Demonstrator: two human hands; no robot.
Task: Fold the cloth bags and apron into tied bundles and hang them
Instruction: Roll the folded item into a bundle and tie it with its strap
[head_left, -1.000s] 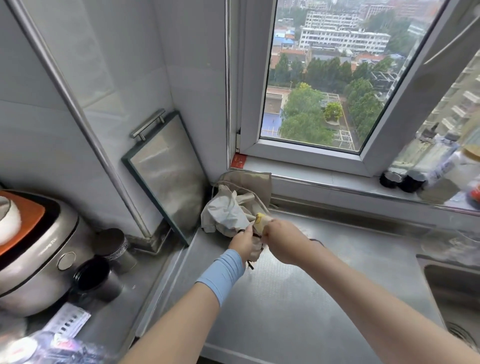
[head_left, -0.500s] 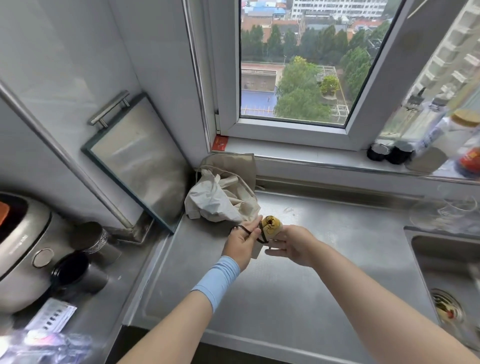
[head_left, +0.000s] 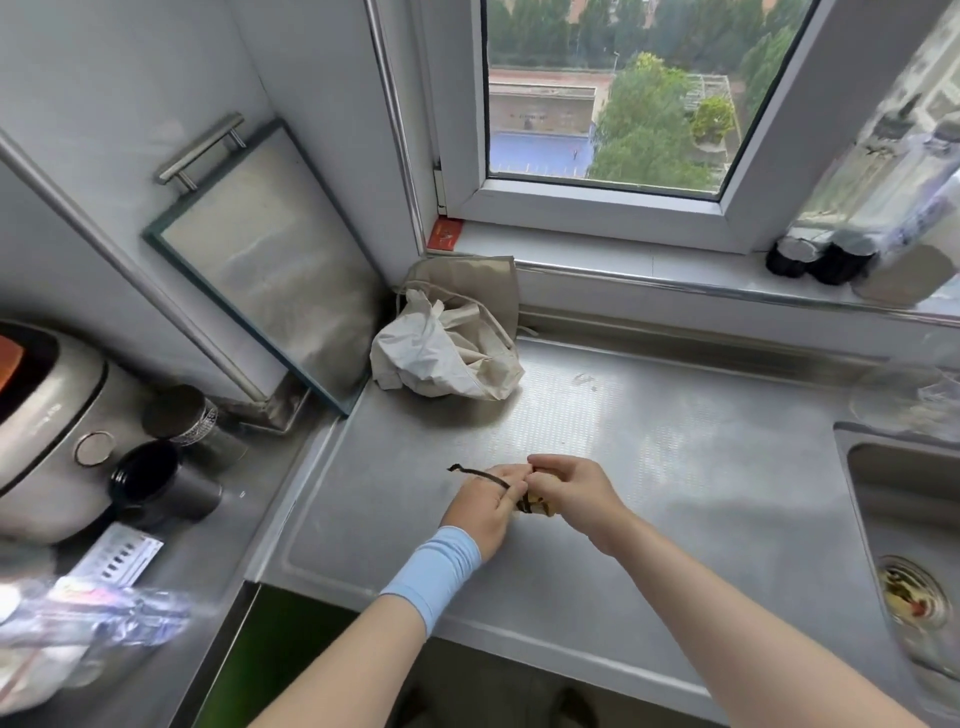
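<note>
A crumpled pile of cream and beige cloth bags (head_left: 447, 348) lies in the back corner of the steel counter (head_left: 649, 467), under the window. Nearer to me, my left hand (head_left: 485, 506) and my right hand (head_left: 569, 488) meet over the counter, both closed on a small rolled yellow-and-brown bundle (head_left: 535, 505), mostly hidden between the fingers. A dark string (head_left: 472, 473) runs from the bundle over my left hand and sticks out to the left. My left wrist wears a light blue cuff.
A glass board with a metal handle (head_left: 270, 260) leans on the left wall. A rice cooker (head_left: 47, 426) and two dark cups (head_left: 156, 478) stand at the left. The sink (head_left: 914, 545) is at the right, bottles (head_left: 831, 254) on the windowsill.
Both hands have pulled back from the cloth pile toward me with the small bundle. The view has tilted down and the string now trails left over my left hand.
</note>
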